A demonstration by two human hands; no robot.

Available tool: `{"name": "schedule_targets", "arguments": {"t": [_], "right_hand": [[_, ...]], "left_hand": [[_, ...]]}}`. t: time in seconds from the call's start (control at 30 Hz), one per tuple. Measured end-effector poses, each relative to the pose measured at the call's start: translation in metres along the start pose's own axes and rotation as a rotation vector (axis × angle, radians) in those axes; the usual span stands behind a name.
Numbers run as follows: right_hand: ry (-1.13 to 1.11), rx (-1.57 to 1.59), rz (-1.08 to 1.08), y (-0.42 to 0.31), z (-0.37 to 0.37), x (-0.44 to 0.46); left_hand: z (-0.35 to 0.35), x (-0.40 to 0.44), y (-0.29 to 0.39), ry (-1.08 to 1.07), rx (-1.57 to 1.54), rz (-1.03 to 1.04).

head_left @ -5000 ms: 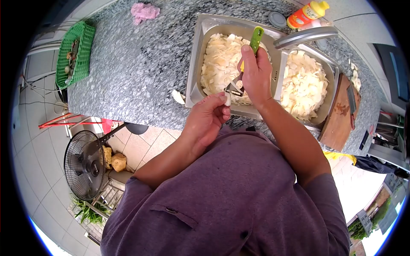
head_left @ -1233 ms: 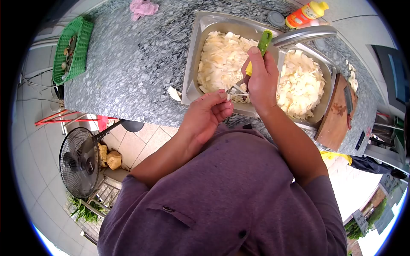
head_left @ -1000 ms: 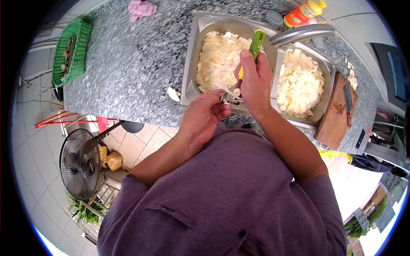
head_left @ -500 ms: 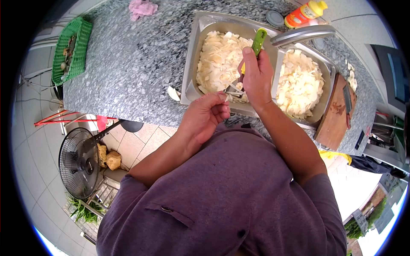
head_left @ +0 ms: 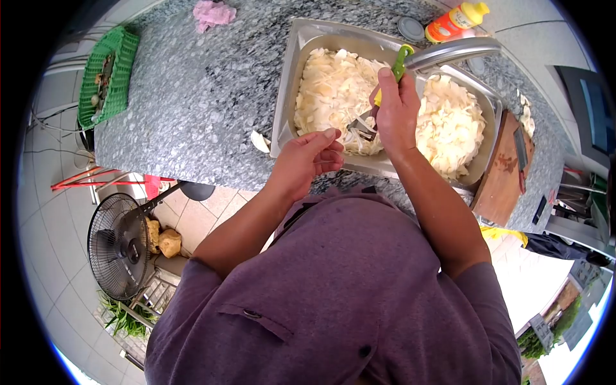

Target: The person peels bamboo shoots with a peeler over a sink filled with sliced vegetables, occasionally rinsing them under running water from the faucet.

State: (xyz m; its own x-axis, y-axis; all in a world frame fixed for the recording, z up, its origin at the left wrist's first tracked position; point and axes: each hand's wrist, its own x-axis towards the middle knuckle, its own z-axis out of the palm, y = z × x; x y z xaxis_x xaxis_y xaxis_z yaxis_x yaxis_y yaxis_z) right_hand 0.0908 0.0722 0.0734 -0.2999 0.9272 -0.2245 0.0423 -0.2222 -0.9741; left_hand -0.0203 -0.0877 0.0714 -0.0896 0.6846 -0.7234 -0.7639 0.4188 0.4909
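My right hand (head_left: pixel 399 115) is wrapped round a peeler (head_left: pixel 402 59) with a green and yellow handle. Its metal head points down-left over the left sink basin, with pale strips at the blade. Beside it, at the basin's front edge, my left hand (head_left: pixel 308 160) has its thumb and fingers curled close together; whatever lies between the fingertips is hidden or too small to name. Thin pale slices (head_left: pixel 330 96) fill much of the left basin. More slices (head_left: pixel 449 128) are heaped in the right basin.
A curved faucet (head_left: pixel 452 54) reaches over the sink (head_left: pixel 280 96). To the right, a knife (head_left: pixel 521 157) rests on a wooden board (head_left: pixel 499 176). A yellow-capped bottle (head_left: pixel 457 23), pink cloth (head_left: pixel 213 14), green basket (head_left: pixel 115 83) and white piece (head_left: pixel 260 142) are also around. A fan (head_left: pixel 119 246) stands lower left.
My right hand and the peeler have moved up and right, away from my left hand. My left hand has shifted slightly left, and the small white piece at its fingertips no longer shows.
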Motion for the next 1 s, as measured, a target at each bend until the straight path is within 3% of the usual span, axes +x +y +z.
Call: {"name": "schedule_targets", "arguments": {"t": [0.17,0.47,0.7,1.0], "right_hand": [[-0.038,-0.030,-0.044,-0.006,0.002,-0.007],[-0.082,-0.024,-0.057,-0.005,0.008,-0.014],[0.053,0.010,-0.031,0.012,-0.002,0.004],[-0.030,0.026,0.040,-0.003,0.003,-0.022]], "left_hand": [[0.007,-0.006,0.013,-0.063,0.199,-0.029],[0.004,-0.008,0.014,-0.083,0.166,-0.054],[-0.002,-0.010,0.014,-0.104,0.096,-0.122],[0.007,-0.008,0.006,-0.095,-0.130,-0.107]]}}
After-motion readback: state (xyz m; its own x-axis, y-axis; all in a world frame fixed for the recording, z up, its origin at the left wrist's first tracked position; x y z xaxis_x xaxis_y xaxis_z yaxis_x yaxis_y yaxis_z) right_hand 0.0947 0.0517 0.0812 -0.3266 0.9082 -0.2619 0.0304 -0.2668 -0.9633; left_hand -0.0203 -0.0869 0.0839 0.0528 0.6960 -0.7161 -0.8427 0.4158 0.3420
